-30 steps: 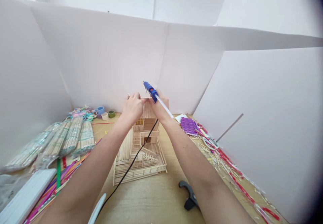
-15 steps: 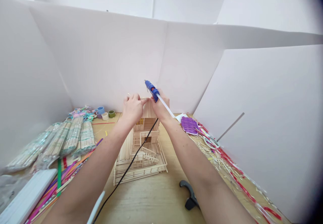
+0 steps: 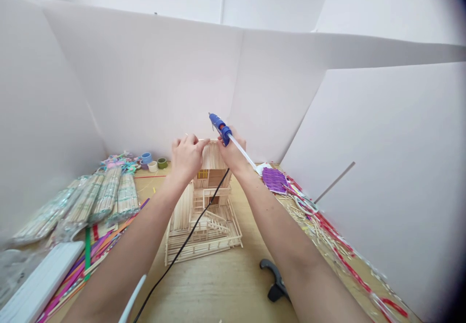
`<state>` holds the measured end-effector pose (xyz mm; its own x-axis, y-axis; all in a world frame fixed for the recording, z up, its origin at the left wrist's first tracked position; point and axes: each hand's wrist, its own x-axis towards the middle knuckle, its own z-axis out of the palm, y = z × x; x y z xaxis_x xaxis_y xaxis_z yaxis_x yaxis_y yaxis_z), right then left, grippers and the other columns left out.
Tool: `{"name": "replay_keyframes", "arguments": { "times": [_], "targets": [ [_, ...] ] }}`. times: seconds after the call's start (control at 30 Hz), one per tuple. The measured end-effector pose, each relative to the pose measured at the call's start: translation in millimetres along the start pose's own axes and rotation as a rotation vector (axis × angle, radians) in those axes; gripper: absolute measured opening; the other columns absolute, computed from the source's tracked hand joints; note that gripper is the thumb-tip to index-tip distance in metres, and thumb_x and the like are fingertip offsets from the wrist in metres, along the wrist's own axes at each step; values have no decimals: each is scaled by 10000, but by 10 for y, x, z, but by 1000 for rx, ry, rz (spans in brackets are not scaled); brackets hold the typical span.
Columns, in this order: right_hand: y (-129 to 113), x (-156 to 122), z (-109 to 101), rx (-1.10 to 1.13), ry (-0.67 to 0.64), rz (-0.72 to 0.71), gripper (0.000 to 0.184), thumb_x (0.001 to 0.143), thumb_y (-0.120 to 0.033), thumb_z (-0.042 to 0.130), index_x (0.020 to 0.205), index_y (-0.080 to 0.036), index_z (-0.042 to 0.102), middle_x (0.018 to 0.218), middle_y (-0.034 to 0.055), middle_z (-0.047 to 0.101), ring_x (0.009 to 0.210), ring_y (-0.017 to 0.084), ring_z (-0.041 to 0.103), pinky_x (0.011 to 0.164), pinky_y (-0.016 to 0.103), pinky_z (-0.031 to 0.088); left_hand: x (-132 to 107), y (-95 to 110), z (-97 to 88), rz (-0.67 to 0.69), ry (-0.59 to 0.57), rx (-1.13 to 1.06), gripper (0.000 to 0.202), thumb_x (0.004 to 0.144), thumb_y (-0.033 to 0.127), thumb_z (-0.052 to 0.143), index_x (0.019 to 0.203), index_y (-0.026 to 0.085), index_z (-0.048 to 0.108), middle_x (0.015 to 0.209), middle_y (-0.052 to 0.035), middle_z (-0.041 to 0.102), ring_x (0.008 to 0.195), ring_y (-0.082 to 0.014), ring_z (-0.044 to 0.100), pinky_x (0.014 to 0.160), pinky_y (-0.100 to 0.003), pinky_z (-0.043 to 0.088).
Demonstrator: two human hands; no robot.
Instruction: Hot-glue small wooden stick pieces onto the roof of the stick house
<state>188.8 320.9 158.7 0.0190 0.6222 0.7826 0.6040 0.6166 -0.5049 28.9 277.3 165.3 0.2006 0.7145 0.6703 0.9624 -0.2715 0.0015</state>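
A small model house (image 3: pixel 214 179) built of thin wooden sticks stands on the table in front of me, with a slatted roof, a balcony, stairs and a railed deck. My right hand (image 3: pixel 233 154) is wrapped round a blue hot glue gun (image 3: pixel 219 125) at the right end of the roof's top edge. Its nozzle points up and to the left, and a glue stick (image 3: pixel 243 152) sticks out of the back. At the left end of that edge is my left hand (image 3: pixel 187 155), fingers bent, thumb reaching along the ridge; its fingertips are hidden.
The glue gun's black cord (image 3: pixel 189 233) crosses before the house. Left lie bagged stick bundles (image 3: pixel 105 194), coloured strips (image 3: pixel 78 269), a white bar (image 3: pixel 43 279) and tape rolls (image 3: pixel 146 158). Right are a purple woven piece (image 3: pixel 274 180), loose sticks (image 3: pixel 316 235) and a black curved object (image 3: pixel 274 281).
My left hand has slid a little to the left along the roof's top edge, showing more of the roof. The right hand still holds the glue gun in nearly the same place.
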Motion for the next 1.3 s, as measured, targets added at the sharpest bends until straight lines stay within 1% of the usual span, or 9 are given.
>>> {"name": "replay_keyframes", "arguments": {
  "times": [0.1,0.23,0.43,0.57,0.7,0.8,0.93,1.03,1.3],
  "targets": [
    [-16,16,8,26,-35,-23,169,830,-196,613,988,-249,586,836,5,722,736,209,685,726,341,539,-48,-23,-7,3,3,0,374,989,206,463,1260,335,686,1037,-90,653,1018,-274,600,867,-426,344],
    [-28,32,17,-2,-67,-31,173,840,-191,593,1006,-242,598,861,20,725,759,221,688,739,350,538,-71,-19,35,28,-7,7,387,991,211,456,1284,343,671,1041,-93,651,1015,-276,593,867,-429,340],
    [8,31,23,-32,-75,-23,169,851,-196,596,1012,-246,607,882,25,743,793,236,703,784,373,547,-75,2,78,41,-25,20,401,989,208,442,1288,340,674,1047,-103,645,1014,-281,588,874,-434,336],
    [12,36,9,-27,-77,-41,168,855,-199,606,1014,-251,608,886,18,755,788,236,716,791,376,552,-71,7,73,35,-29,19,394,997,226,425,1276,334,682,1047,-108,640,1015,-288,582,875,-443,335],
    [12,45,3,-16,-83,-43,174,853,-194,607,1021,-237,609,881,32,764,818,245,730,816,384,554,-47,30,58,43,-25,11,392,1003,226,410,1268,323,681,1052,-106,640,1011,-286,578,884,-448,331],
    [25,40,-16,41,-76,-38,184,847,-224,628,1029,-233,603,893,36,769,825,246,736,815,382,559,-24,58,63,65,-31,19,404,1000,213,411,1293,330,663,1058,-105,638,1007,-284,574,884,-448,328],
    [53,28,-72,107,-10,8,200,837,-233,631,1035,-221,602,889,33,767,808,236,733,789,367,563,-11,79,94,82,-38,23,420,1000,211,418,1335,340,635,1055,-108,633,1009,-280,571,886,-440,324],
    [66,26,-98,75,13,30,211,823,-216,623,1033,-214,607,847,28,752,782,237,721,794,377,560,-21,80,113,87,-34,29,429,1004,211,413,1350,349,626,1056,-109,634,1015,-282,568,892,-444,320],
    [35,37,-68,28,-15,23,198,801,-208,609,994,-237,575,798,3,715,717,223,683,782,375,554,-28,120,108,100,-19,58,429,1009,209,377,1326,328,640,1063,-119,638,1004,-290,561,909,-465,320]
  ]
}}
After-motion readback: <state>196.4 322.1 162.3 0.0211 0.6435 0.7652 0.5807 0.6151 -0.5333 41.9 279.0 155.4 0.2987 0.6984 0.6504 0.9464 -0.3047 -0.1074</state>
